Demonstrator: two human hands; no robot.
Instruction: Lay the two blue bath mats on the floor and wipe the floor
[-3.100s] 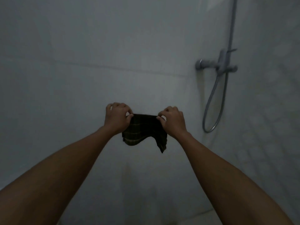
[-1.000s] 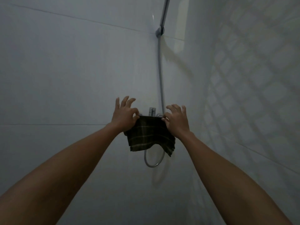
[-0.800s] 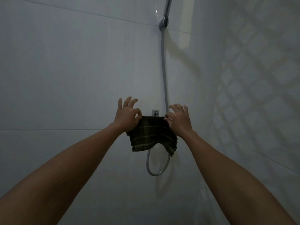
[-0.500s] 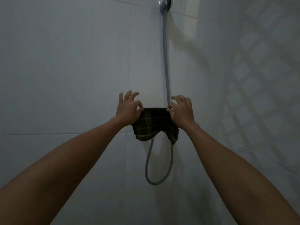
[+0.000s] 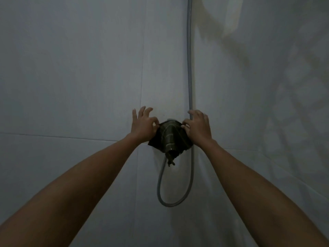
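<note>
1. Dim bathroom corner, pale tiled wall (image 5: 71, 77) filling most of the view; grout lines run one vertical left of centre, one horizontal at about wrist level. A second wall (image 5: 276, 86) meets it at right, carrying a faint lattice of light and shadow.
2. Shower hose (image 5: 190, 68), grey, drops straight down the wall from the top edge, passes behind the right hand, and loops round below the fitting before rising back up to it.
3. Dark plaid cloth (image 5: 170, 138), greenish with pale stripes, is draped over a wall-mounted tap fitting; the fitting's shape shows through as a ridge down the middle. A frayed corner of the cloth hangs just below.
4. Left hand (image 5: 143, 126) pinches the cloth's upper left edge between thumb and forefinger; the other three fingers are spread and lifted toward the wall.
5. Right hand (image 5: 197, 127) pinches the cloth's upper right edge with thumb and curled forefinger; remaining fingers arch loosely over it, fingertips close to the hose. Whether they touch the hose cannot be told.
6. Both bare forearms reach in from the bottom corners, converging on the cloth.
7. Light is low and the cloth's pattern is hard to read in detail.
8. Blue bath mats and floor: outside this view, which looks only at the walls.
</note>
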